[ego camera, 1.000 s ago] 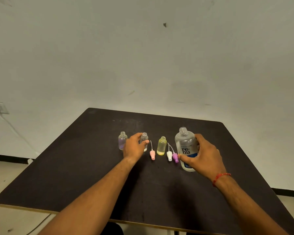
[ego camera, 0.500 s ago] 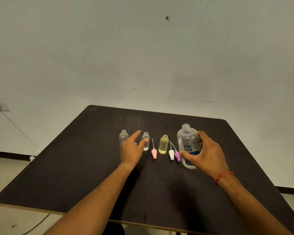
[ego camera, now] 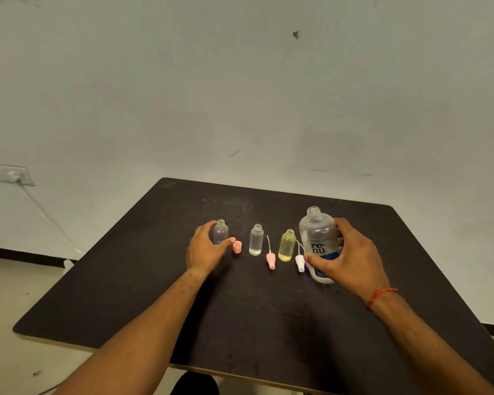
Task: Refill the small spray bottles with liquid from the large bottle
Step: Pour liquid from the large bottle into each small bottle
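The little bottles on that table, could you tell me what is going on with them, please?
A person is set up to refill them. The right hand grips the large uncapped bottle, which stands on the dark table. The left hand curls around the leftmost small bottle, though contact is unclear. The clear bottle and yellow bottle stand open, untouched. A pink spray top and a white one lie beside them. Nothing is being poured.
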Demonstrator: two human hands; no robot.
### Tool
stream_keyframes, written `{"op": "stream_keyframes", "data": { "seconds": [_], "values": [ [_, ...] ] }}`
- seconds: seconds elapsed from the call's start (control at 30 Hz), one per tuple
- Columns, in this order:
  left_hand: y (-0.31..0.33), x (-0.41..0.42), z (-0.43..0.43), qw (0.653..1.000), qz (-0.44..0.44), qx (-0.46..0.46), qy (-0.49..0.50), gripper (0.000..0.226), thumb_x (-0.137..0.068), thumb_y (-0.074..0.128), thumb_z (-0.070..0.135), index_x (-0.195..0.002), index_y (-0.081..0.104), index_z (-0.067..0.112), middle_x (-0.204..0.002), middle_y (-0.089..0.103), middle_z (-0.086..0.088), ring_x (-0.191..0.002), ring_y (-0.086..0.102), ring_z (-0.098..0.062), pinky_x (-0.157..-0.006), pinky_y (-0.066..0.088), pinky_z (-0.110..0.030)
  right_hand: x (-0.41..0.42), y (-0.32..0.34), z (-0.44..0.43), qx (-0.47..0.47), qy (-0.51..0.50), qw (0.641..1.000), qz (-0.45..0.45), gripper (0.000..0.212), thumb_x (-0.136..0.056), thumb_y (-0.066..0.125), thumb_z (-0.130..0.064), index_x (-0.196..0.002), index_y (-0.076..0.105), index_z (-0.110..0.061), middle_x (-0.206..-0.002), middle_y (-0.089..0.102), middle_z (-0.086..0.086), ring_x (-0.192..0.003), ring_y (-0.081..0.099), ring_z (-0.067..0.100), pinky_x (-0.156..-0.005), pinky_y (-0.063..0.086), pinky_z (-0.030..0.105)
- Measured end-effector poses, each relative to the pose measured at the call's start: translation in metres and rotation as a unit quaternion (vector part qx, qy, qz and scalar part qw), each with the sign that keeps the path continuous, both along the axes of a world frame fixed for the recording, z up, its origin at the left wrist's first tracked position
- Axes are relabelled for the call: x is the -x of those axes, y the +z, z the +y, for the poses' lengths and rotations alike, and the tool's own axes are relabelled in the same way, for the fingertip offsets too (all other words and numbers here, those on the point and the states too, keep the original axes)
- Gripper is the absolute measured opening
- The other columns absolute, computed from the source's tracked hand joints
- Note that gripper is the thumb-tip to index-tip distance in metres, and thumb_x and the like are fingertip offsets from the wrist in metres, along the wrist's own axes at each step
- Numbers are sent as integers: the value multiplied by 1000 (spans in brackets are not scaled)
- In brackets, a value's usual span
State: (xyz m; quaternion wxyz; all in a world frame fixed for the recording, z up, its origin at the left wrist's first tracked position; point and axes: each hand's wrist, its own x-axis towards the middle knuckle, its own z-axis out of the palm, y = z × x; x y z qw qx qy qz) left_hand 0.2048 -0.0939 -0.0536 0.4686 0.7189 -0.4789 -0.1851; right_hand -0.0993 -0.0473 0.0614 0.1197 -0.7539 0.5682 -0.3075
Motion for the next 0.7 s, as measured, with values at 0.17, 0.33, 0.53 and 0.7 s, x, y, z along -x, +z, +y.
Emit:
{"op": "stream_keyframes", "data": {
  "seconds": [0.17, 0.33, 0.53, 0.7],
  "values": [
    [0, -1, -5, 1000, -11, 4, -6, 41, -81, 81, 36, -118, 65, 27, -108, 70, 7, -98, 67, -16, -83, 53, -30, -6, 2, 0, 8, 8, 1000, 8, 73, -64, 81, -57, -124, 45, -39, -120, 61, -13, -108, 60, 11, -96, 51, 49],
    [22, 2, 9, 998, -26, 56, 2, 47, -81, 79, 45, -122, 65, 27, -114, 70, 9, -103, 65, -11, -91, 56, -33, -12, 6, -3, 12, 19, 999, 36, 78, -64, 77, -63, -130, 42, -41, -122, 60, -12, -109, 60, 12, -95, 52, 48],
    [58, 22, 44, 987, -42, 138, -69, 51, -79, 78, 51, -125, 65, 33, -111, 65, 21, -102, 63, -1, -87, 51, -20, -25, 14, -5, 33, 35, 996, 79, 81, -67, 75, -62, -137, 40, -41, -116, 57, -13, -104, 58, 8, -97, 45, 40],
    [72, 35, 67, 979, -39, 163, -118, 42, -77, 80, 51, -116, 69, 39, -104, 71, 20, -93, 65, 0, -78, 54, -25, -35, 20, -4, 58, 38, 989, 130, 82, -68, 71, -63, -140, 36, -42, -111, 53, -12, -101, 54, 9, -90, 41, 38]
  ]
}}
